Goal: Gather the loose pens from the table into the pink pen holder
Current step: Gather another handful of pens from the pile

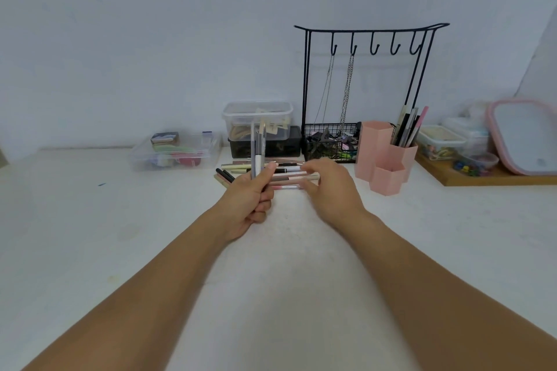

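inside pink pen holder (388, 156), several upright pens (407, 128)

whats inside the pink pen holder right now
The pink pen holder has several pens standing in its right rear cell. The front cell's and tall left cell's interiors are hidden by their walls.

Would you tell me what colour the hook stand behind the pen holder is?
Black, seen clearly in the head view: hook stand.
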Motion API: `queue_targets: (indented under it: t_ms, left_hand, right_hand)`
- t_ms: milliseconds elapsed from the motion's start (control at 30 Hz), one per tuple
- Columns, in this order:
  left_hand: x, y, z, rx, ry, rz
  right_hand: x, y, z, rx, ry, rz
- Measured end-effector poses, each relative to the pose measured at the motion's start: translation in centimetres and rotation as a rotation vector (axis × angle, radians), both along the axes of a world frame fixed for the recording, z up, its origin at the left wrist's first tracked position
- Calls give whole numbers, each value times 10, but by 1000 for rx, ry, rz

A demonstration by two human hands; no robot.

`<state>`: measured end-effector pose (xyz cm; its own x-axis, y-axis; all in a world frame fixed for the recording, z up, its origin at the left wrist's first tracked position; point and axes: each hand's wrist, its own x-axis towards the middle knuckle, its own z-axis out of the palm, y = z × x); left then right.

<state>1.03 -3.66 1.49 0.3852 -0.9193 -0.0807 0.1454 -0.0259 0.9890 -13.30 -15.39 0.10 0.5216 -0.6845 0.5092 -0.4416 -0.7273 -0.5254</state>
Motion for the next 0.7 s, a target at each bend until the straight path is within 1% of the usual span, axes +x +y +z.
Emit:
queue_targets:
  t_ms: [33,100,233,300,367,567,633,700]
  left_hand:
    - [0,0,0,1,4,21]
    - [0,1,2,-1,16,64]
    - [2,1,2,-22,28,130]
    - [5,1,2,-18,26,153]
    - [6,1,2,-14,32,151]
    - [5,1,2,-19,10,133]
    - [6,0,1,-17,16,137]
    - [7,-1,0,-20,20,137]
  right_hand:
    - [-3,-3,-2,-2,84,-13]
    - [-7,-6,-2,1,157,-16]
    - [-10,-11,0,-33,185,-44]
    - [-11,-14,-1,14,198,-58]
    - [-12,-17,-4,57,199,-69]
    - [-10,-22,-7,81,192,-73]
    - [-8,-23,-8,102,131,-96]
    - [-5,-22,-6,141,-41,-122]
